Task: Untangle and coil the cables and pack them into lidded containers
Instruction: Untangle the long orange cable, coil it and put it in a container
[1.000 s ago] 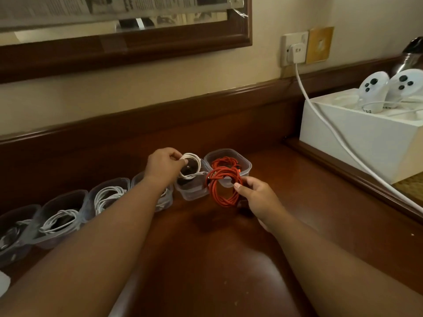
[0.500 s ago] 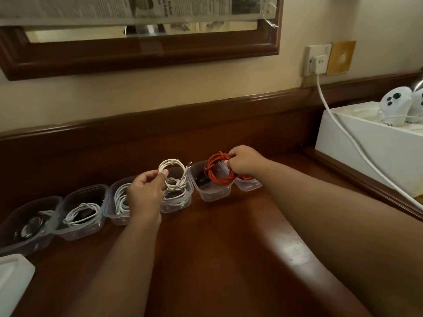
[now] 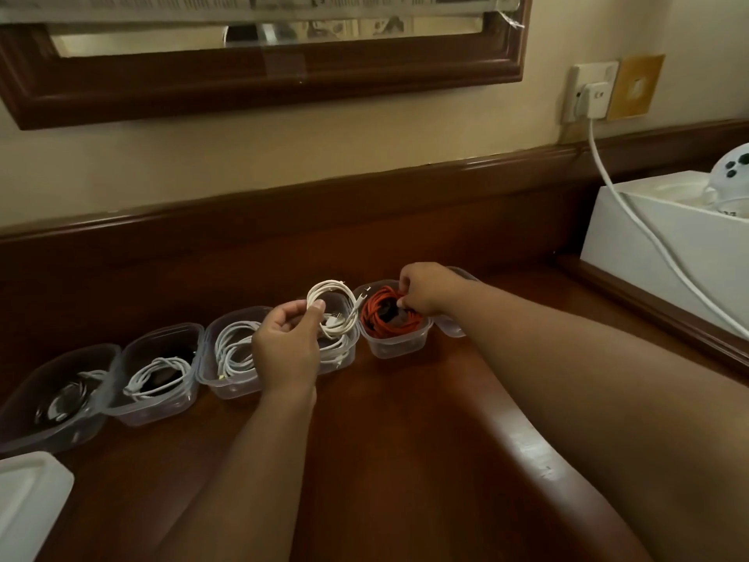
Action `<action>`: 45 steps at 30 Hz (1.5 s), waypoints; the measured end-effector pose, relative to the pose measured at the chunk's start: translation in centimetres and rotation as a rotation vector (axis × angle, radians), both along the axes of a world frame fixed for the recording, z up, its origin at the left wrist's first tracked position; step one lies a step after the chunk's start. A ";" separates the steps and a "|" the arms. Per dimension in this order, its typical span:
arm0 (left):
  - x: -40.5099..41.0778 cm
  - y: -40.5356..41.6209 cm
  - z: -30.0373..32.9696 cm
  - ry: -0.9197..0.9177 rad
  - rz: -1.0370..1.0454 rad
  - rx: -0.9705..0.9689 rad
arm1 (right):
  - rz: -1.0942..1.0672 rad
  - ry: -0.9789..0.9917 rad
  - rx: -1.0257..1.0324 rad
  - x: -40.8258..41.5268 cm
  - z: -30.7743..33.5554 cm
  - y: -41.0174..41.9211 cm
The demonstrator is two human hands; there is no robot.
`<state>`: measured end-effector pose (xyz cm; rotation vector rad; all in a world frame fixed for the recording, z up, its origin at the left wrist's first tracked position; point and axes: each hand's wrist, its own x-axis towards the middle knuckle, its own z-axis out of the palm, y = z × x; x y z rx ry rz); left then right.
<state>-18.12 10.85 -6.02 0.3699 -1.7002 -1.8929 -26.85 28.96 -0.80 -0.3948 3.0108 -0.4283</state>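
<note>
Left hand: the left hand [image 3: 283, 350] is raised over the row of tubs, back toward the camera, forearm stretched in from the lower edge; thumb and fingertips are pinched on the rim of a white coil [image 3: 333, 308].
White coil: it is held upright just above the 4th tub [image 3: 344, 350], with loose turns and a plug hanging down into that tub, where more white cable lies.
Right hand: the right hand [image 3: 425, 292] is reached across from the right, knuckles up, fingers curled down into the red coil [image 3: 387, 316] and gripped on its far edge.
Red coil: it is lodged inside the 5th tub [image 3: 399, 344], filling most of it, with something dark showing at its middle.
6th tub: a clear tub [image 3: 452, 328] is seen just right of the 5th, mostly hidden behind the right wrist; its contents cannot be told.
Other tubs: 3 further clear tubs are lined up to the left, touching side by side; the 3rd tub [image 3: 227, 383] and 2nd tub [image 3: 162, 407] are each filled with white cable, and the 1st tub [image 3: 44, 423] with dark and pale cable.
Lid: a white lid [image 3: 28, 496] is laid flat at the lower left corner.
Desk: all tubs are stood on a dark wooden desk [image 3: 405, 440].
Beyond: a white box [image 3: 656, 257] is set at the right, crossed by a white charger cord [image 3: 632, 212].
</note>
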 end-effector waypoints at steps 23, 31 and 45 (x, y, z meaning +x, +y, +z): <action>0.1 0.0 -0.1 -0.007 -0.011 -0.032 | 0.296 -0.064 0.227 -0.5 -0.8 -1.2; 0.0 0.1 -0.1 -0.003 -0.008 -0.043 | 0.294 -0.046 0.407 0.4 -2.1 -1.1; 0.8 5.0 2.5 -0.017 -0.195 -0.425 | 0.176 -0.118 -0.600 5.6 3.7 6.2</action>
